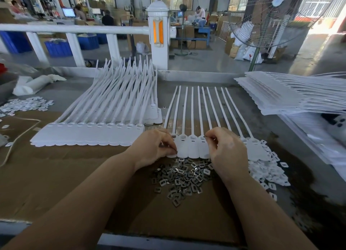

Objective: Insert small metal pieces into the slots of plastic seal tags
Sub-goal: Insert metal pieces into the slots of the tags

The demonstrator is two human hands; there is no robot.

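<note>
Brown cardboard (pixel 78 175) covers the near workbench, its near edge meeting a grey table rim at the bottom. Bare cardboard is left open to the near left of the arms. A heap of small metal pieces (pixel 184 176) lies between the wrists, and white plastic bits (pixel 267 171) are piled just right of it. Beyond the heap, the left hand (pixel 152 146) is curled and pinches the lower edge of a strip of joined seal tags (pixel 192 146). The right hand (pixel 224 148) is curled over the strip, fingertips pinched at a slot; whether a metal piece is held cannot be told. A stacked tag strip (pixel 88 135) lies far left, more stacks (pixel 280 96) far right. Behind them a white railing (pixel 74 29) and a fan (pixel 277 15) are seen.
</note>
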